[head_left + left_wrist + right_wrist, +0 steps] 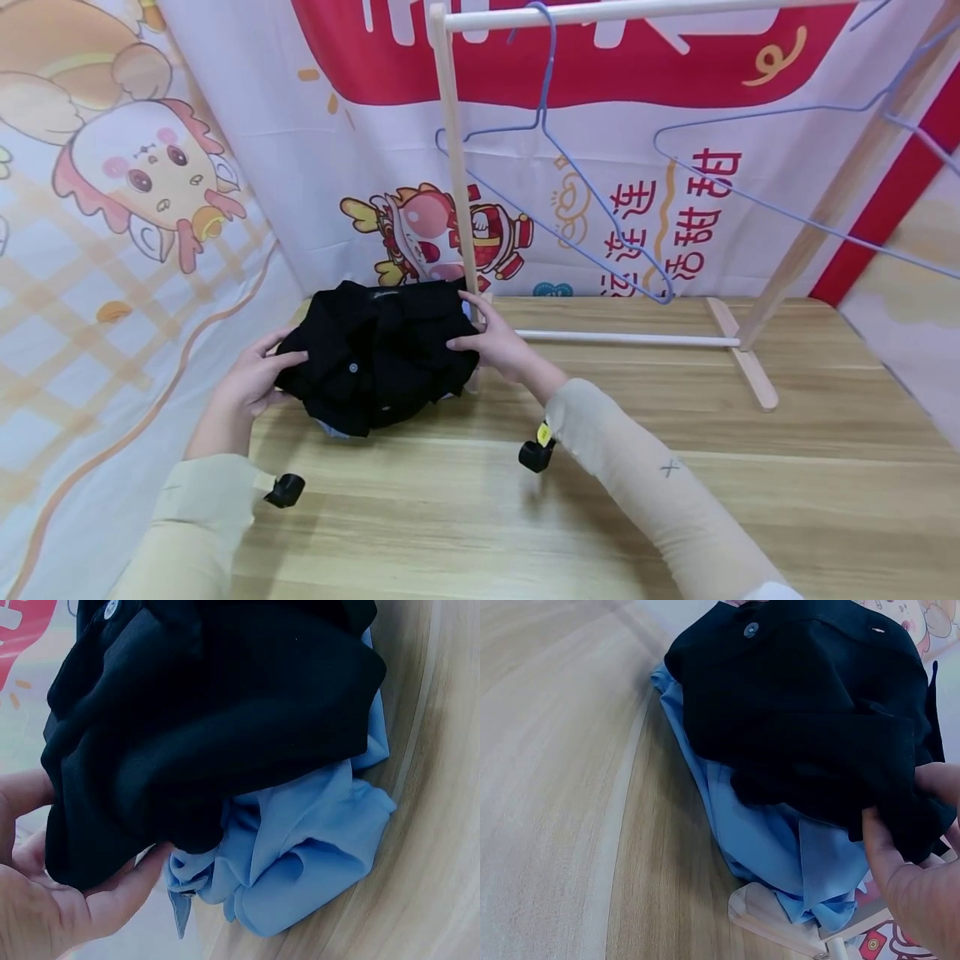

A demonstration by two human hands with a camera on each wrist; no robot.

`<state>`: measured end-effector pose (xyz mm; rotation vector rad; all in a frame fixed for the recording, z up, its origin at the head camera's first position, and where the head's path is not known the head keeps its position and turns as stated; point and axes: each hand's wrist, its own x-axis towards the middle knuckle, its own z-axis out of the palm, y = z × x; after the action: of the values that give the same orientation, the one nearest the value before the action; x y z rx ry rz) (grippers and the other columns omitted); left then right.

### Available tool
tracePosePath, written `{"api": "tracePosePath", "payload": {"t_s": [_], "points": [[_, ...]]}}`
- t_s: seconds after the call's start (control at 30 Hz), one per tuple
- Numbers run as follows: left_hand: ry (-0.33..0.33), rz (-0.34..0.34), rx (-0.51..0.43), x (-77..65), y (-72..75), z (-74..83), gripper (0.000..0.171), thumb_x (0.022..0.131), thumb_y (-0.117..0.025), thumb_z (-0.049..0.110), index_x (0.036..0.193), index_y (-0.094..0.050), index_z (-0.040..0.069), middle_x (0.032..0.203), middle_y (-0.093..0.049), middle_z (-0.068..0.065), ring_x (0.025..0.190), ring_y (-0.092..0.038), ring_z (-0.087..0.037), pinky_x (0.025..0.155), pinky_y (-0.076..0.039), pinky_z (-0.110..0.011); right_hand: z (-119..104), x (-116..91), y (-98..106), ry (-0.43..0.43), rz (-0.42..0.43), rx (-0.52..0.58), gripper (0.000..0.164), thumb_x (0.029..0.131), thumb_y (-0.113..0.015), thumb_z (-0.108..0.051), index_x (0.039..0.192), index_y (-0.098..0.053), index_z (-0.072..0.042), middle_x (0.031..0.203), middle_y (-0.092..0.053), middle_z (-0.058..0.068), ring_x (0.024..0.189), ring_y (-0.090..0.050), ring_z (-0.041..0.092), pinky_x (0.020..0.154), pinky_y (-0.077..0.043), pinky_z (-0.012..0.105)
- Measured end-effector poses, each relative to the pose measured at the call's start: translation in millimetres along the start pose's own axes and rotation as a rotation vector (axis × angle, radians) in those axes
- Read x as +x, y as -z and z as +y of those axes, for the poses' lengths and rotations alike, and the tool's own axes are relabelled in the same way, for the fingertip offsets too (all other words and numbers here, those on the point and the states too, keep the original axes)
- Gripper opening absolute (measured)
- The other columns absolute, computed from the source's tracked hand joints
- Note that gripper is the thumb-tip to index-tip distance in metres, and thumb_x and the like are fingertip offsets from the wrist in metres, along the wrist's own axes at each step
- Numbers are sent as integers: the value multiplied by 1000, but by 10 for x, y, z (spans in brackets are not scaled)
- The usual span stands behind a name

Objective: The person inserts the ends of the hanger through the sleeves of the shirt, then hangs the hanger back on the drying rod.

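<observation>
A black shirt (382, 350) with small pale buttons is bunched up at the back left of the table. My left hand (253, 377) holds its left side, and in the left wrist view the cloth lies between thumb and fingers. On the opposite side my right hand (501, 337) grips the shirt's edge, thumb in front and some fingers hidden behind the fabric. Beneath the black shirt lies a crumpled light blue garment (300, 855), also visible as blue cloth (765, 840) in the right wrist view. Neither hand visibly grips the blue one.
Right behind my right hand rises a post of a wooden clothes rack (459, 167). One blue hanger (551, 75) hangs from its top bar, another hanger (765, 196) farther right. A low white rod (622, 337) and a wooden foot (742, 354) stand on the table (420, 517).
</observation>
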<state>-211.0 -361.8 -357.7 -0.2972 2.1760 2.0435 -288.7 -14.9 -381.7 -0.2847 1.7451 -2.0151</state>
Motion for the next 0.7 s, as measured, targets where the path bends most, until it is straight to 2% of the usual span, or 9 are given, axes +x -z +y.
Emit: {"api": "tracePosePath", "payload": {"t_s": [0.07, 0.17, 0.27, 0.37, 0.5, 0.7], "points": [[5, 2, -6, 2, -4, 7, 40, 102, -62, 13, 134, -52, 36, 159, -20, -23, 114, -55, -22, 76, -57, -36, -10, -8, -3, 2, -2, 11, 84, 95, -64, 9, 161, -30, -31, 149, -48, 25, 127, -56, 36, 99, -50, 55], [18, 9, -29, -10, -21, 26, 38, 103, -61, 14, 131, -53, 38, 163, -15, -23, 132, -39, -35, 77, -56, -36, -20, -16, -9, 3, 2, 24, 85, 95, -63, 10, 160, -31, -32, 148, -48, 25, 124, -58, 35, 98, -51, 55], [31, 19, -44, -30, -39, 48, 38, 103, -59, 14, 131, -54, 39, 165, -11, -22, 143, -26, -38, 78, -55, -35, -31, -24, -15, 4, 3, 30, 84, 95, -63, 11, 160, -32, -32, 149, -47, 25, 122, -58, 33, 99, -50, 55], [39, 30, -48, -44, -61, 68, 41, 103, -58, 14, 136, -51, 37, 167, -7, -22, 147, -21, -39, 78, -53, -35, -43, -29, -10, 7, -6, 30, 84, 95, -63, 11, 160, -32, -32, 148, -47, 25, 119, -58, 32, 99, -51, 54], [36, 42, -53, -60, -88, 85, 41, 103, -57, 15, 139, -49, 34, 167, -7, -23, 145, -24, -38, 77, -53, -34, -61, -38, 3, 18, -13, 25, 84, 95, -62, 11, 160, -31, -32, 144, -51, 25, 112, -61, 29, 92, -55, 49], [21, 47, -94, -83, -129, 112, 30, 103, -59, 15, 124, -55, 36, 164, -15, -19, 130, -39, -29, 77, -55, -34, -84, -64, 22, 42, -25, 50, 85, 94, -61, 14, 160, -31, -31, 135, -57, 25, 101, -64, 24, 79, -58, 38]]}}
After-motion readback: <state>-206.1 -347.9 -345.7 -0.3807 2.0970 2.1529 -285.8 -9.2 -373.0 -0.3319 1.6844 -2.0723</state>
